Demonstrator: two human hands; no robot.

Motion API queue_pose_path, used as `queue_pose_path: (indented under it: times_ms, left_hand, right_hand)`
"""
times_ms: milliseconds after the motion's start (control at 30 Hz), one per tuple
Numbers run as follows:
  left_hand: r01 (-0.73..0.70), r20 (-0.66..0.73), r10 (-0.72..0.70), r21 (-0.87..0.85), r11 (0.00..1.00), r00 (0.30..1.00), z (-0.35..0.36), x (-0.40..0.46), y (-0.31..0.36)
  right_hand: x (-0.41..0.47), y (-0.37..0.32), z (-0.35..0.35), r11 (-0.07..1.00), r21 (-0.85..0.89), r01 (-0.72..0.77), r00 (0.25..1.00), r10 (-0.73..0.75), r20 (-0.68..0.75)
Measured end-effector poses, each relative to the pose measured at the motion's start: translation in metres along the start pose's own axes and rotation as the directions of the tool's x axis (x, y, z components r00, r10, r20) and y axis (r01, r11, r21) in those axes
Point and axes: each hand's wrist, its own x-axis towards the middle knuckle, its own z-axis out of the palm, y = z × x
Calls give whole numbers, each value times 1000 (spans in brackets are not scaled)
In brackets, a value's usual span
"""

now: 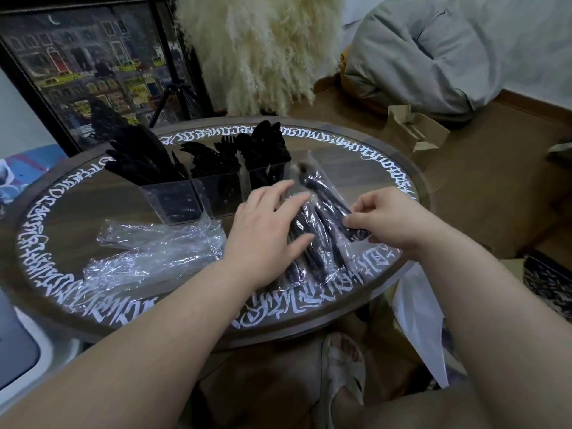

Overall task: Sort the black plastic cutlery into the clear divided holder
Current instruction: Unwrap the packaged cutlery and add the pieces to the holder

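While the left hand (266, 224) lies flat on the wrapped cutlery bundle (312, 230) on the table (77, 209), the right hand (390, 221) pinches its wrapper; unwrapping seems underway; next, free pieces and drop them into the clear holder (198, 193) just beyond.

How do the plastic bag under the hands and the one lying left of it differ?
The wrapped pack is filled with black cutlery; the empty wrapper shows nothing inside and lies flat and crumpled. The left hand rests on the pack and the right hand pinches its edge; no hand touches the empty wrapper. Both are clear plastic and lie on the round table, in front of the clear holder.
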Motion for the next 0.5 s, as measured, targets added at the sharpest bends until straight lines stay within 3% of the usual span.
queue_pose_path:
  times_ms: [100,200,333,500]
  left_hand:
    - [-59,-110,59,0,998,992,-11,-8,0]
    - [-107,-40,110,78,991,993,-26,-18,1]
    - [-43,178,14,162,986,984,-53,-31,-9]
    - [100,180,-132,178,979,975,-92,-59,-37]
  right_hand:
    - [-16,-7,-5,987,-160,27,987,-1,163]
    - [-31,-20,1,978,-181,103,961,-51,271]
    - [-41,-44,25,974,-56,221,954,-203,222]
    - [-49,-75,52,931,-67,358,916,-336,218]
